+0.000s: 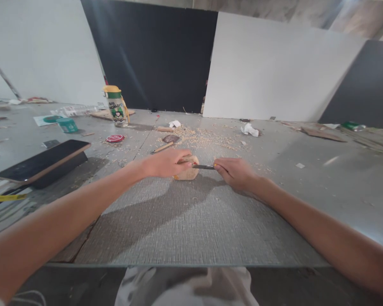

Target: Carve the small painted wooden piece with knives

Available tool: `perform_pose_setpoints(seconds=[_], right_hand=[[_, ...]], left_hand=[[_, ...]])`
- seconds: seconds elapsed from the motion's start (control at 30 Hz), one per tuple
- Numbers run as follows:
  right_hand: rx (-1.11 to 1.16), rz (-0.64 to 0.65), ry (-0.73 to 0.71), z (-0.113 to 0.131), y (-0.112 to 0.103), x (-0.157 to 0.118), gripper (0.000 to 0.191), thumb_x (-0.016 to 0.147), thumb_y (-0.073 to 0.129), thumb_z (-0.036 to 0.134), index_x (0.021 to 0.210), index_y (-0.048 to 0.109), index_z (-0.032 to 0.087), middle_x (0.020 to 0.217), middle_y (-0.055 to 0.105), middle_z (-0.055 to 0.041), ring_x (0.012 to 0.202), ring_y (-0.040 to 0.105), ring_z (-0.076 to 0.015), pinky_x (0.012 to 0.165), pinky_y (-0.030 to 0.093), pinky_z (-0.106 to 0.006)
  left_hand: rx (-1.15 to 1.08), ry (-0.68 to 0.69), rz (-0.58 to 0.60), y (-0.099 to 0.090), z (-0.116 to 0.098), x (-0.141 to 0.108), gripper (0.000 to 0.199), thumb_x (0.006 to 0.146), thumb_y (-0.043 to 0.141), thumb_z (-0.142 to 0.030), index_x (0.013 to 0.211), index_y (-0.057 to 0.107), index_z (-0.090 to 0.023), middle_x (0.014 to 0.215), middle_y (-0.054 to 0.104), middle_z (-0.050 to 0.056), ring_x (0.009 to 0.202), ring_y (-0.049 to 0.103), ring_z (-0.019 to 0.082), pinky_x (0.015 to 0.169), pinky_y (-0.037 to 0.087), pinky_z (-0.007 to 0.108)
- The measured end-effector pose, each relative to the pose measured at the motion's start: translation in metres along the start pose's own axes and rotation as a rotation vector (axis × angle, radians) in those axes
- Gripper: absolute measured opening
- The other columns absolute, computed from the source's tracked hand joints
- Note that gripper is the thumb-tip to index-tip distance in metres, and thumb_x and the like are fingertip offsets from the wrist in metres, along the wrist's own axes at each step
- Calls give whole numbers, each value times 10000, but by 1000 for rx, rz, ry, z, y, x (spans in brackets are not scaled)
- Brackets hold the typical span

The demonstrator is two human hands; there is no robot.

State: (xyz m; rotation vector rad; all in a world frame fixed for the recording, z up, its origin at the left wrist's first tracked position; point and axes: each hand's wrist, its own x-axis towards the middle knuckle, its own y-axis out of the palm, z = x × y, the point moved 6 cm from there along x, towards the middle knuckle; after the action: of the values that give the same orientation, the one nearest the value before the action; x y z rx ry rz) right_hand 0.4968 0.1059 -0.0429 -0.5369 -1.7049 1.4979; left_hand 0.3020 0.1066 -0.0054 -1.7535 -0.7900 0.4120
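Note:
Over the middle of the table, my left hand [169, 163] is closed around a small pale wooden block [187, 174], which rests on the tabletop. My right hand [236, 173] grips a slim carving chisel [204, 167] from the right side. The dark shaft of the chisel runs level to the block, and its tip meets the block near my left thumb. My right fingers hide the chisel's handle. Just beyond my left hand lie a second wooden-handled tool [162, 148] and a dark brown flat piece [171, 139].
Wood shavings [201, 138] are scattered beyond the block. Crumpled white tissue [250, 130] lies to the right. At the left are a phone [44, 158] on a dark stand, a red round tin [115, 138], a yellow-lidded bottle [116, 106] and a teal container [67, 125]. Boards [153, 55] stand behind.

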Motion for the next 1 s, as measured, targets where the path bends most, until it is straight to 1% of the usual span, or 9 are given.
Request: perform_pose_setpoints(seconds=[0.2,0.43,0.6,0.73,0.87,1.0], right_hand=[[7,10,-16,3,-1,3,342,1008,266,357,752,442,210,711,535,-21,658,469,-171,621,288,-294],[4,26,-44,5,-4,3,348,1012,258,334,770,472,207,742,583,-34,677,499,-174,643,305,-299],[-117,88,-88,18,8,6,330,1002,327,344,834,570,196,820,651,-53,726,558,-193,621,278,-306],[-160,120,-111,27,16,10,324,999,357,368,904,617,200,895,676,-54,772,589,-200,605,260,-303],[-137,111,-111,28,12,10,339,1001,353,371,865,604,190,863,667,-53,761,576,-193,617,269,-302],[-63,85,-135,24,3,4,319,998,348,337,835,571,177,829,636,-59,749,542,-188,660,304,-304]], left_hand=[[4,24,3,-2,-7,-2,348,980,310,-449,952,545,-193,781,552,20,682,523,156,593,290,301],[0,39,13,-2,-8,-3,368,972,316,-446,986,580,-189,798,584,37,698,533,161,608,304,303],[28,52,-7,0,-5,0,341,970,328,-448,869,526,-189,799,582,38,697,525,160,601,295,308],[27,60,2,2,-4,1,312,969,336,-433,884,516,-193,843,603,46,736,542,169,602,297,314],[27,53,18,2,-4,0,268,968,349,-410,924,509,-200,860,609,43,747,549,172,606,298,311],[46,27,18,1,-3,-1,257,953,373,-422,904,499,-203,830,595,38,723,539,174,596,294,313]])
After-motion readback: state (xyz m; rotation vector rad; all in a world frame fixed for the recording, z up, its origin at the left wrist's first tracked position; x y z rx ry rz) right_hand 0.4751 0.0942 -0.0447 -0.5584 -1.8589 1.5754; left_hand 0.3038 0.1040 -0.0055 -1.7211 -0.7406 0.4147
